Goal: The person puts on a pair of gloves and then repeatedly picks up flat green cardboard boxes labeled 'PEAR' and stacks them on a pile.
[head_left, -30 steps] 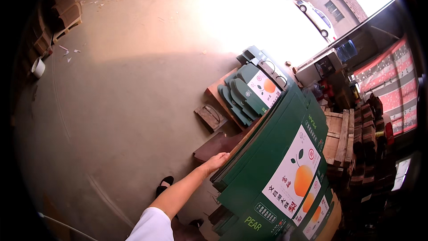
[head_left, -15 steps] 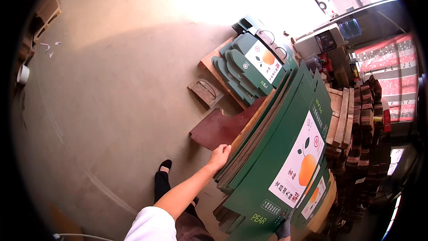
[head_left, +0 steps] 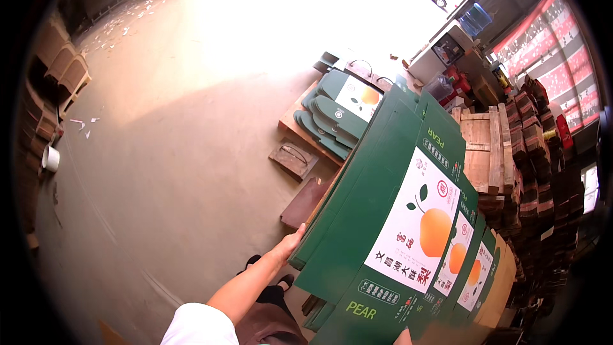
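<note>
A stack of flat green printed cardboard box blanks, with a white panel showing a yellow pear, leans at a tilt before me. My left hand is closed on the near left edge of the blanks, its fingers partly hidden by the cardboard. Only a fingertip of my right hand shows at the lower edge, against the lower green cardboard. Whether that hand grips anything cannot be seen. More overlapping blanks with pear panels fan out to the right.
Beyond the blanks, a low wooden platform bears cut green pieces. A dark die block and a reddish-brown board lie beside it. Wooden pallets and stacked brown cardboard stand at the right. My feet are close below.
The top green blanks have shifted left and now cover the brown edges of the stack. My left hand has moved slightly left and down with the edge. Less of my right hand shows.
</note>
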A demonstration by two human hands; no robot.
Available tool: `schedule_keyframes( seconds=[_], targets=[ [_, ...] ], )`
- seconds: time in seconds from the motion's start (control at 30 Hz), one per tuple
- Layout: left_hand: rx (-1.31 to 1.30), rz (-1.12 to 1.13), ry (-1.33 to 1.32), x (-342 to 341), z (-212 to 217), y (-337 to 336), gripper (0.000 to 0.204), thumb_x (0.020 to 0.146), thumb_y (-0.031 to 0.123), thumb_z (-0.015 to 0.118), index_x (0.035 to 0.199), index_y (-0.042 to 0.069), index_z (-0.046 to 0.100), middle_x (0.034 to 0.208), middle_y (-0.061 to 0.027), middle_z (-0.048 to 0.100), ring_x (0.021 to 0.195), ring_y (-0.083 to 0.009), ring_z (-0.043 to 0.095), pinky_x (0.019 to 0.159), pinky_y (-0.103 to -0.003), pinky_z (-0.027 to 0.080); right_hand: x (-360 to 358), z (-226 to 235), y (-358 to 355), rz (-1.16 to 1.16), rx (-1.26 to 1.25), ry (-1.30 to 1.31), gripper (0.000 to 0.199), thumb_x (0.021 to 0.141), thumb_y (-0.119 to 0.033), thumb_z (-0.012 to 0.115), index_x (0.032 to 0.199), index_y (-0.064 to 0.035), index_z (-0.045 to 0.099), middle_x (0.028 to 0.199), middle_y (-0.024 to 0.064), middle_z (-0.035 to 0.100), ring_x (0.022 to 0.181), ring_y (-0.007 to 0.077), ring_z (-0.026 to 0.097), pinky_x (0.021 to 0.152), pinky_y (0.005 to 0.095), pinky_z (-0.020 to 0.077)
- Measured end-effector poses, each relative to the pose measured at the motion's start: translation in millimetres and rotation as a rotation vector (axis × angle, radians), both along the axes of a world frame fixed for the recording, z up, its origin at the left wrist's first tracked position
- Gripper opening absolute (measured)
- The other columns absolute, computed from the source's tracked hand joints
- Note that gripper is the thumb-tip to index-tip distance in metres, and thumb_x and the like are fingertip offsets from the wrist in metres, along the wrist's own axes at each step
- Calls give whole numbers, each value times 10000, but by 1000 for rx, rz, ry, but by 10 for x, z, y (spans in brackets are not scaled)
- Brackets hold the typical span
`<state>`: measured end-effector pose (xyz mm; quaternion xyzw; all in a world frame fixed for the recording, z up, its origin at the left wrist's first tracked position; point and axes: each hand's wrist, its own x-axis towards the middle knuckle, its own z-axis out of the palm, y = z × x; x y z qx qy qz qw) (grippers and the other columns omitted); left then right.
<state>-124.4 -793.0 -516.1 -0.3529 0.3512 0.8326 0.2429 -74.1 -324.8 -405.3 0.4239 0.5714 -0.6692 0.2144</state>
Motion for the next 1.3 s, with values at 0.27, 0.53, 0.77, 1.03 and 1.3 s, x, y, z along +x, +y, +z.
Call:
schedule_keyframes(
  seconds=[0.27, 0.53, 0.77, 1.03, 1.3],
  targets=[
    [-100, -78, 111, -36, 358, -45, 783, 946, 676, 378, 1268, -1, 602, 1198, -133, 642, 1068, -190, 617, 915, -332, 490, 5, -20, -92, 28, 42, -29, 633, 964, -591, 431, 1299, -65, 542, 1153, 112, 637, 966, 232, 625, 841, 394, 521],
    [-138, -95, 91, -151, 415, -381, 782, 953, 661, 387, 1225, -33, 624, 1096, -125, 678, 985, -176, 634, 844, -333, 510, 70, -4, -274, 45, 75, -63, 624, 963, -588, 435, 1275, -62, 557, 1118, 112, 648, 936, 227, 632, 816, 388, 525],
    [-40, -45, 136, -123, 301, -228, 578, 991, 469, 483, 1330, 6, 546, 1202, -93, 637, 1063, -170, 603, 903, -317, 475, 180, -156, -335, -3, 45, -57, 616, 962, -586, 438, 1254, -60, 570, 1088, 112, 659, 909, 222, 638, 794, 382, 529],
    [24, -83, 130, -91, 113, -117, 476, 985, 362, 534, 1289, -4, 548, 1200, -114, 615, 1057, -222, 591, 914, -358, 466, 26, -374, -320, 70, 72, -48, 608, 960, -583, 442, 1230, -57, 584, 1053, 111, 671, 878, 217, 645, 769, 377, 533],
    [-423, 113, 0, 50, 16, -698, 405, 978, 295, 552, 1241, -13, 557, 1198, -139, 593, 1048, -279, 579, 922, -405, 458, 93, -351, 228, 239, 375, -58, 600, 959, -580, 447, 1206, -54, 599, 1017, 111, 683, 848, 212, 653, 745, 371, 537]
  ],
)
